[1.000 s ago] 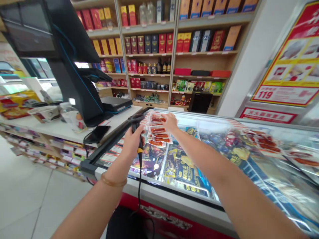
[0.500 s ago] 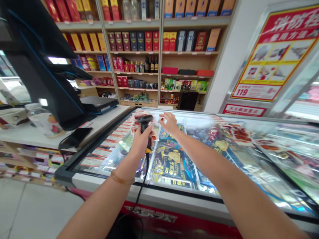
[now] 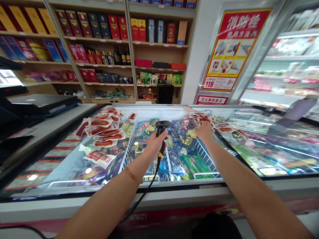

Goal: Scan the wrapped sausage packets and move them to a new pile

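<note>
My left hand point(image 3: 156, 142) is wrapped round the handle of a black barcode scanner point(image 3: 163, 125), held over the chest freezer point(image 3: 174, 189). A cable runs from its grip down to the front. My right hand point(image 3: 205, 131) reaches to a pile of vacuum-packed sausages point(image 3: 198, 117) at the freezer's right. Its fingers are stretched out over the packs, and the tips are partly lost among them. More sausage packs point(image 3: 103, 127) lie on the left on the freezer's glass. A separate whitish-red pack point(image 3: 99, 157) lies in front of them.
Wire baskets point(image 3: 127, 146) inside the freezer hold colourful frozen packets. The sliding lid's dark edge point(image 3: 229, 146) stands right of my right hand. A counter with a scale point(image 3: 45, 101) is at the left. Shelves of boxed goods point(image 3: 97, 25) stand behind.
The view has swung right. My right hand has gone from beside the scanner to the sausage packs on the right. My left hand still holds the scanner, now clear of the left sausage pile.
</note>
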`<state>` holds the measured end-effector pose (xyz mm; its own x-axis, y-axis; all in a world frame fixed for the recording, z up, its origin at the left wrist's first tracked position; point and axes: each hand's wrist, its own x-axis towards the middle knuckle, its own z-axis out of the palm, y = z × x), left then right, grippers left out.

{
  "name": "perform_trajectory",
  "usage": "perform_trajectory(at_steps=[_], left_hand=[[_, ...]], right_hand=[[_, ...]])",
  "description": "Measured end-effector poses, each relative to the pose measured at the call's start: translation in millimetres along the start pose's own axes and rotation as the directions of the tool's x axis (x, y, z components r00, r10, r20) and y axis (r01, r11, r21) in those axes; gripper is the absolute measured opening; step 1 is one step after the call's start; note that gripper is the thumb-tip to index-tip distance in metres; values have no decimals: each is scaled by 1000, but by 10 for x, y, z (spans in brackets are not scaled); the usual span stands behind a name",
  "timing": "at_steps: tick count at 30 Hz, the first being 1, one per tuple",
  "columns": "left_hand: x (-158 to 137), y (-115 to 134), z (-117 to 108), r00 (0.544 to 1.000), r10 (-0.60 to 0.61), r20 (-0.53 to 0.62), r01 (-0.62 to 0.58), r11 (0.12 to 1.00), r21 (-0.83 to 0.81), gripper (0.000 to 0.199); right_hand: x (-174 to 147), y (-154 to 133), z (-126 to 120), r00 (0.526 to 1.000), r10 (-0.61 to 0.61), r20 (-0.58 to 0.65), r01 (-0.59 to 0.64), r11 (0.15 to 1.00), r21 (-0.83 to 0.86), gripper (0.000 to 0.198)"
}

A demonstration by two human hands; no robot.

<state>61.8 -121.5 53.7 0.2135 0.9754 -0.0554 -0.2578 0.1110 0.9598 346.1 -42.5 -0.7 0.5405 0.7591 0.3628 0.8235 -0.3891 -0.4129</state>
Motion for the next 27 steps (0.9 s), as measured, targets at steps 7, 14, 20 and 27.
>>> perform_trajectory(at_steps=[7,14,20,27], left_hand=[[-65,-196,-62,999,4,49,-9,996,86,37],[-64,-186,-113,998,2,59,-10,992,125,41],[-79,-173,-116,998,8,54,-15,991,136,38],[-84,-193,-116,996,20,82,-34,984,174,36]], right_hand=[[158,117,33,994,8,111,8,990,-139,55],[134,74,-47,983,11,184,23,983,-182,53],[0,-87,-137,967,-161,196,216,929,-301,50],[-49,-71,-262,963,-261,74,270,947,-173,39]])
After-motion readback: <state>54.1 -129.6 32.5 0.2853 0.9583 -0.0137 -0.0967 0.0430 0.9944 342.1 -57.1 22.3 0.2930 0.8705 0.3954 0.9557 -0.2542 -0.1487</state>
